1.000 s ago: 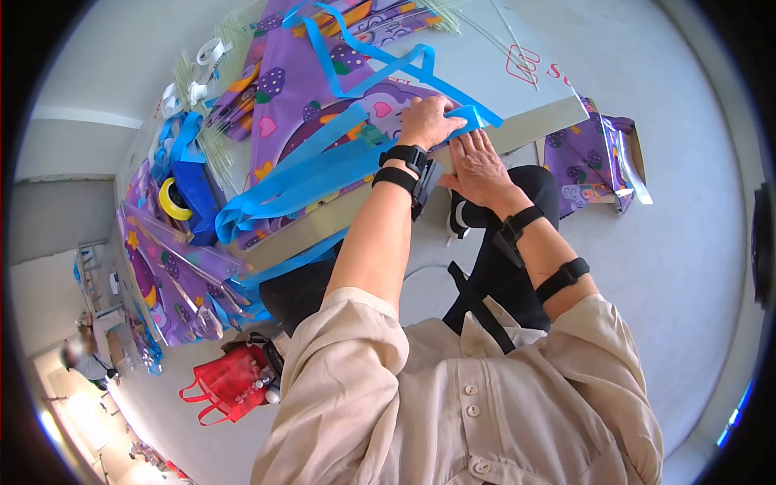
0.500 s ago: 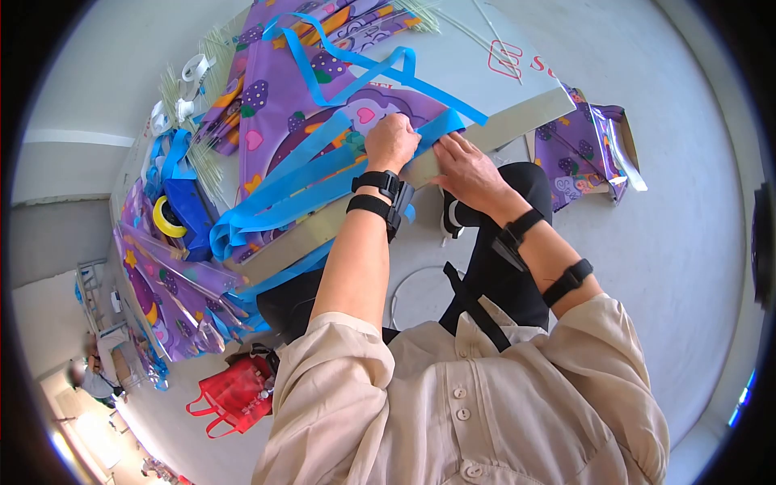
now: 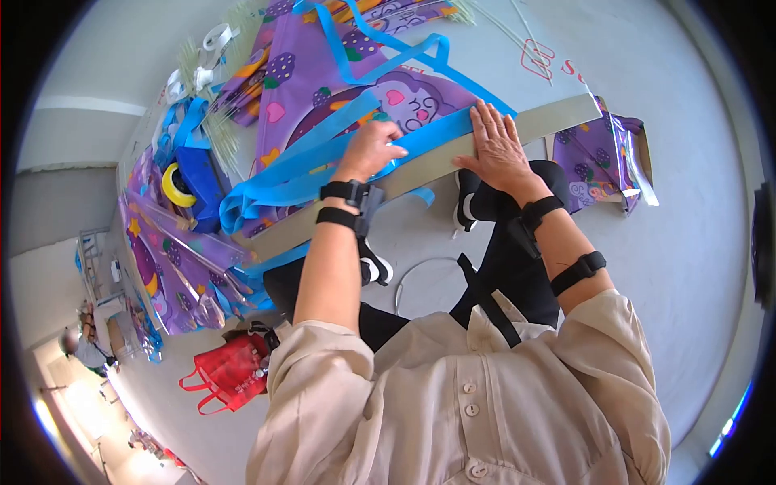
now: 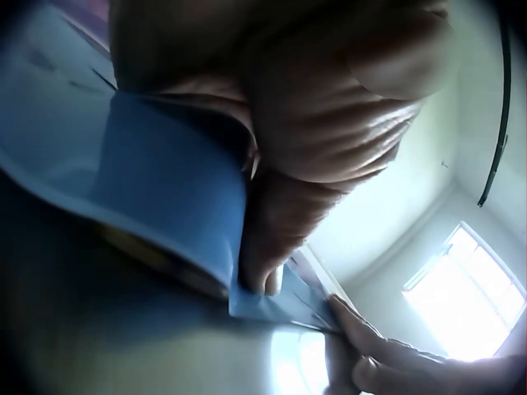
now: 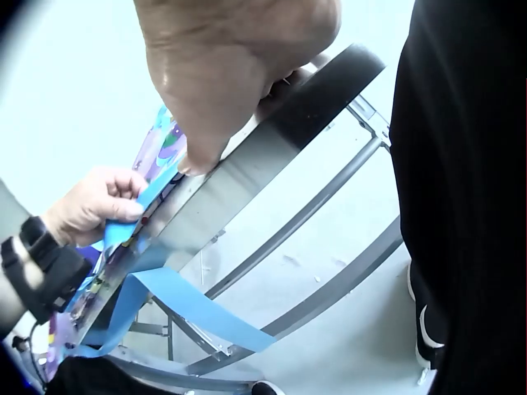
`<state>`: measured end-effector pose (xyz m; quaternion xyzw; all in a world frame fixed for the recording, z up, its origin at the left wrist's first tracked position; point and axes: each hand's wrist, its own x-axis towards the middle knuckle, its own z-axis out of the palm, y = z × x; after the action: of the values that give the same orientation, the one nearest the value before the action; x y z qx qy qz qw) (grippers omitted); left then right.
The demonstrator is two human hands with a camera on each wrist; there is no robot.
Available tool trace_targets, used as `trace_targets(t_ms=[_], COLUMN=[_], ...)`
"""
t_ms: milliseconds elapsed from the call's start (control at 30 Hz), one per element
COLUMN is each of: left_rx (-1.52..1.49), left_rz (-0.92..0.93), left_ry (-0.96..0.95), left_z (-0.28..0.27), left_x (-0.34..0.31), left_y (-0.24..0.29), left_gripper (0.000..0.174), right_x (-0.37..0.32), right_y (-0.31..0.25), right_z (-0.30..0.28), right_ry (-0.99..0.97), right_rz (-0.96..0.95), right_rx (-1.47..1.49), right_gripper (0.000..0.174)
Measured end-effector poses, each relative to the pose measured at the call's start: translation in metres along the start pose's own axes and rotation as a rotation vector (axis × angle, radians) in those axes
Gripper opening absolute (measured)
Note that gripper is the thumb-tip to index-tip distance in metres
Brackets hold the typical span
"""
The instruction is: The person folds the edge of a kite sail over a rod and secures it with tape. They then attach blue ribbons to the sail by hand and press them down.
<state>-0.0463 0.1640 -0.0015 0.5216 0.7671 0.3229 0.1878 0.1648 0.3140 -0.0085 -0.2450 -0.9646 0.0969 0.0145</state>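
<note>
A blue fabric strip (image 3: pixel 440 136) lies along the near edge of a purple printed sheet (image 3: pixel 301 77) on the table. Toward the left, my left hand (image 3: pixel 372 151) pinches this strip, its thumb lying on the blue material in the left wrist view and the other fingers curled. My right hand (image 3: pixel 501 158) lies flat farther right, straight fingers resting on the strip's right part at the table edge. In the right wrist view, the left hand (image 5: pixel 103 206) holds the strip close to the edge, and a loose blue length (image 5: pixel 202 309) hangs below.
Long blue folds (image 3: pixel 267 202) trail left over the sheet. A blue tape dispenser (image 3: pixel 198 182) with a yellow roll (image 3: pixel 176 186) sits at the table's left. Purple sheets in a box (image 3: pixel 602 158) stand at the right, a red bag (image 3: pixel 230 372) on the floor. Metal legs (image 5: pixel 288 230) support the table.
My left hand has slid left along the strip, away from my right hand. The right hand's fingers, bent at the edge half a second ago, now lie straight on the strip.
</note>
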Motion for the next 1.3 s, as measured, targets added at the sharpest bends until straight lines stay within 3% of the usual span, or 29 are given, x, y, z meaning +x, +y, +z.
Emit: trace_targets(t_ms=[67, 200, 333, 400, 500, 567, 733, 800, 867, 967, 1067, 1133, 1200, 1300], left_rx=[-0.050, 0.019, 0.185, 0.251, 0.257, 0.264, 0.260, 0.252, 0.117, 0.142, 0.171, 0.185, 0.145, 0.081], left_rz=[-0.104, -0.290, -0.337, -0.242, -0.249, -0.260, -0.217, -0.213, -0.307, -0.327, -0.432, -0.411, -0.527, -0.466], left_ry=[-0.179, -0.145, 0.115, 0.200, 0.206, 0.205, 0.262, 0.260, 0.146, 0.039, 0.076, 0.147, 0.203, 0.301], left_z=[-0.029, -0.065, -0.066, -0.060, -0.059, -0.058, -0.055, -0.061, -0.069, -0.088, -0.103, -0.101, -0.099, -0.087], left_x=[-0.021, -0.074, -0.107, -0.109, -0.110, -0.111, -0.112, -0.113, -0.116, -0.135, -0.151, -0.159, -0.162, -0.157], left_y=[-0.022, -0.040, -0.050, -0.051, -0.053, -0.051, -0.060, -0.056, -0.051, -0.048, -0.061, -0.068, -0.052, -0.017], left_gripper=[0.023, 0.018, 0.016, 0.016, 0.015, 0.014, 0.015, 0.017, 0.024, 0.030, 0.026, 0.024, 0.022, 0.019], right_x=[0.000, 0.002, 0.006, 0.007, 0.007, 0.005, 0.008, 0.005, 0.004, 0.007, 0.014, 0.025, 0.031, 0.061], right_y=[-0.001, -0.002, -0.007, -0.017, -0.043, -0.078, -0.162, -0.170, -0.173, -0.173, -0.174, -0.168, -0.169, -0.171], right_z=[-0.003, -0.008, -0.017, -0.022, -0.018, -0.006, 0.046, 0.039, 0.036, 0.033, 0.032, 0.043, 0.047, 0.070], right_ry=[-0.005, -0.055, -0.152, -0.179, -0.043, 0.109, 0.061, 0.045, 0.032, 0.005, -0.041, -0.097, -0.101, -0.193], right_rz=[-0.003, -0.006, 0.008, 0.022, -0.070, -0.427, -0.577, -0.549, -0.519, -0.512, -0.457, -0.396, -0.361, -0.266], right_rx=[-0.031, -0.057, -0.144, -0.150, -0.153, 0.044, 0.245, 0.210, 0.171, 0.210, 0.361, 0.568, 0.617, 0.762], right_gripper=[0.094, 0.097, 0.100, 0.102, 0.097, 0.090, 0.085, 0.085, 0.086, 0.080, 0.071, 0.038, 0.033, 0.033])
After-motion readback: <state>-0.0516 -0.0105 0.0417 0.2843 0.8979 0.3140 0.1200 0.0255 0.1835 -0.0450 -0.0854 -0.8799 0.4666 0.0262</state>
